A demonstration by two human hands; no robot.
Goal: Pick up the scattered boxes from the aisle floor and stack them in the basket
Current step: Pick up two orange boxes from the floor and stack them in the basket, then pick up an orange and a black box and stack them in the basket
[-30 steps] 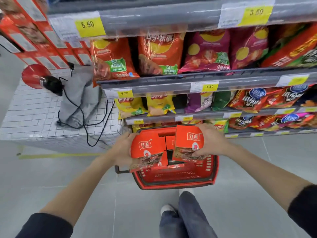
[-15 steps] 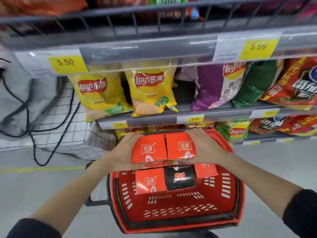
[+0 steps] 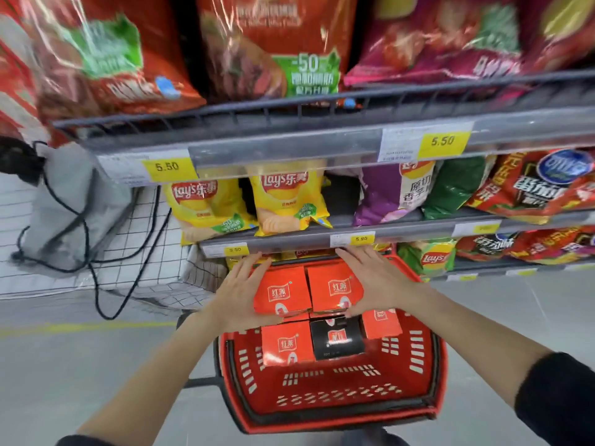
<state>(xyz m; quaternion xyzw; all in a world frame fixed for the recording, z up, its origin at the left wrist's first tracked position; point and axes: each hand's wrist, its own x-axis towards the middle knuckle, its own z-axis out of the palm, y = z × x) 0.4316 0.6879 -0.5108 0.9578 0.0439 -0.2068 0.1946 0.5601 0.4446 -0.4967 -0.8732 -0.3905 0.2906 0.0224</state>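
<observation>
A red plastic basket [image 3: 335,400] stands on the grey aisle floor below me. Two red boxes lie side by side on the upper layer at its far end, the left red box [image 3: 281,292] and the right red box [image 3: 333,288]. My left hand [image 3: 240,292] presses its straight fingers against the left box's outer side. My right hand [image 3: 376,278] does the same against the right box. Beneath them lie another red box [image 3: 286,344], a black box [image 3: 336,339] and a third red box [image 3: 381,323].
Shelves of chip bags [image 3: 283,201] with yellow price tags [image 3: 442,141] rise right behind the basket. A white wire-grid bin [image 3: 96,252] with a grey bag [image 3: 70,201] and black cables stands at the left. A yellow line [image 3: 80,326] crosses the floor.
Both hands lowered the two red boxes onto the boxes in the basket, and their fingers straightened from gripping to pressing flat. My view moved closer to the shelves.
</observation>
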